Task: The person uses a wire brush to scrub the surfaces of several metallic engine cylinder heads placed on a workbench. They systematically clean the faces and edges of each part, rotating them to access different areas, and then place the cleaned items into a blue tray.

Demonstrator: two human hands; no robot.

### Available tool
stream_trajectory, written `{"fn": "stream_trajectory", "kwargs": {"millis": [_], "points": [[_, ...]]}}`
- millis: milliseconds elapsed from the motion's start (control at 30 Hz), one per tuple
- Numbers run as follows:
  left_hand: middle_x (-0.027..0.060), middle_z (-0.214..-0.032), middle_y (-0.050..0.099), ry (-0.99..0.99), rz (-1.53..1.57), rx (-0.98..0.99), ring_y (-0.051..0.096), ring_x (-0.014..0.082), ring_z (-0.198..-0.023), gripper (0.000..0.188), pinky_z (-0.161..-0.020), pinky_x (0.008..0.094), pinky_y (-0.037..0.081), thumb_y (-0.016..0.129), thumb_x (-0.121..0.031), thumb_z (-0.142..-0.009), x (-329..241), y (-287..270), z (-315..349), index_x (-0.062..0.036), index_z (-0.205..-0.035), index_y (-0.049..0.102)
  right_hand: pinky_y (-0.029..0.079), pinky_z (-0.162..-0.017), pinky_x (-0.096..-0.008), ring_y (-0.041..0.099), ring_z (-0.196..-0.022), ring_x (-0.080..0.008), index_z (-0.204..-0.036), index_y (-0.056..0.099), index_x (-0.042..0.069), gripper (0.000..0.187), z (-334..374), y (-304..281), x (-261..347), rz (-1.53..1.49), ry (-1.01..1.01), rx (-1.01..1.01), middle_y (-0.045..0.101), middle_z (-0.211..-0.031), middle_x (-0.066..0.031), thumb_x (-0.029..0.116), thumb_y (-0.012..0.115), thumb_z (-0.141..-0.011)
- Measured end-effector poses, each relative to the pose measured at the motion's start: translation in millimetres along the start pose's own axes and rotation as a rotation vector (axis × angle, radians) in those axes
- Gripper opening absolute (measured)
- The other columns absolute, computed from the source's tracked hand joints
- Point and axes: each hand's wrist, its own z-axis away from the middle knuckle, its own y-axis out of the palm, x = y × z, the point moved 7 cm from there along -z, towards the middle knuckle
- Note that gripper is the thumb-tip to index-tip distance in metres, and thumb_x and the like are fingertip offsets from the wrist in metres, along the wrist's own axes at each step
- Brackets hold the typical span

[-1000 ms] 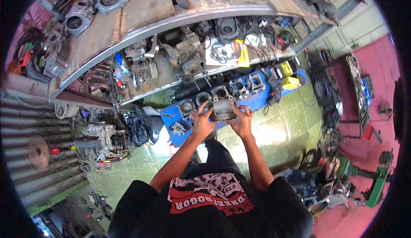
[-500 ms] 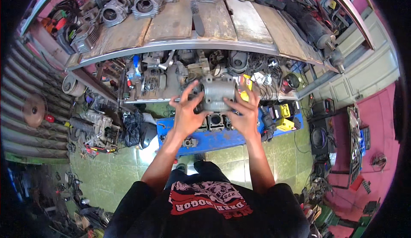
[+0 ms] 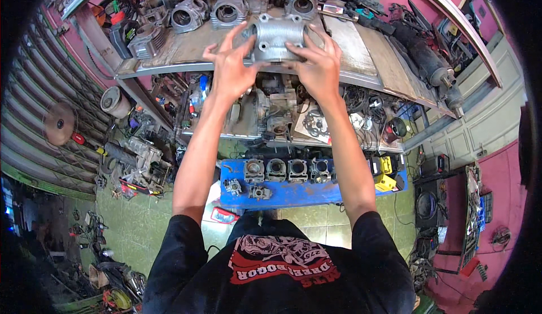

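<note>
A grey metal engine cylinder block (image 3: 280, 38) with bolt holes at its corners is held up in front of the upper wooden shelf (image 3: 197, 47). My left hand (image 3: 231, 68) grips its left side, and my right hand (image 3: 318, 66) grips its right side, fingers curved round it. Its underside is partly hidden by my thumbs. Below, several similar cylinder blocks (image 3: 276, 169) stand in a row on a low blue bench (image 3: 299, 201). Two small carburetor-like parts (image 3: 259, 192) lie near the bench's left end.
More cylinder blocks (image 3: 230, 12) line the upper shelf's back left, and a dark exhaust muffler (image 3: 420, 54) lies at its right. Engine parts crowd the lower shelf (image 3: 248, 126). Yellow boxes (image 3: 385, 182) sit at the bench's right end. A fan (image 3: 60, 124) stands far left.
Both hands have raised the cylinder block up and away, from above the blue bench to in front of the upper shelf. My arms are stretched further out, and the view has shifted.
</note>
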Motion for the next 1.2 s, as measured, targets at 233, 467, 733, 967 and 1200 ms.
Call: {"fn": "stream_trajectory", "kwargs": {"millis": [233, 467, 733, 967, 1200], "points": [[0.0016, -0.147, 0.056, 0.002, -0.083, -0.034, 0.054, 0.0173, -0.13, 0.059, -0.105, 0.0529, 0.024, 0.088, -0.028, -0.07, 58.4, 29.0, -36.2, -0.012, -0.124, 0.071, 0.03, -0.11, -0.0478, 0.052, -0.13, -0.0285, -0.104, 0.082, 0.024, 0.047, -31.3, 66.8, -32.3, 0.019, 0.03, -0.022, 0.074, -0.118, -0.0149, 0.028, 0.091, -0.058], [0.0032, -0.147, 0.056, -0.009, -0.008, -0.087, 0.055, 0.0185, -0.129, 0.059, -0.104, 0.0545, 0.024, 0.089, -0.027, -0.068, 96.7, 72.5, -46.5, -0.0104, -0.123, 0.072, 0.027, -0.11, -0.0515, 0.052, -0.128, -0.0282, -0.1, 0.081, 0.022, 0.042, -34.2, 111.2, -64.1, 0.03, 0.133, 0.017, 0.073, -0.119, -0.015, 0.024, 0.09, -0.06], [0.0059, -0.139, 0.061, 0.024, 0.116, -0.073, 0.054, 0.0194, -0.13, 0.061, -0.102, 0.0501, 0.025, 0.089, -0.024, -0.069, 108.5, 103.4, -55.2, -0.0119, -0.126, 0.07, 0.03, -0.107, -0.0518, 0.053, -0.126, -0.0286, -0.098, 0.08, 0.018, 0.038, -28.9, 116.6, -84.9, 0.106, 0.27, 0.051, 0.073, -0.116, -0.0106, 0.019, 0.09, -0.062], [0.009, -0.133, 0.065, -0.017, 0.184, -0.105, 0.055, 0.0211, -0.128, 0.063, -0.101, 0.0479, 0.025, 0.09, -0.035, -0.068, 122.6, 110.1, -50.4, -0.0165, -0.125, 0.072, 0.031, -0.107, -0.0535, 0.054, -0.122, -0.0326, -0.114, 0.074, 0.019, 0.045, -27.7, 98.6, -69.7, 0.163, 0.162, 0.033, 0.072, -0.114, -0.0111, 0.025, 0.083, -0.07], [0.0066, -0.115, 0.075, 0.026, 0.218, -0.17, 0.053, 0.0211, -0.13, 0.059, -0.097, 0.0506, 0.025, 0.086, -0.035, -0.073, 120.6, 113.0, -49.2, -0.0161, -0.127, 0.07, 0.028, -0.103, -0.0739, 0.048, -0.131, -0.0424, -0.116, 0.073, 0.012, 0.051, 0.2, 98.4, -95.2, 0.596, 0.567, 0.303, 0.072, -0.119, -0.0144, 0.046, 0.073, -0.078]]}}
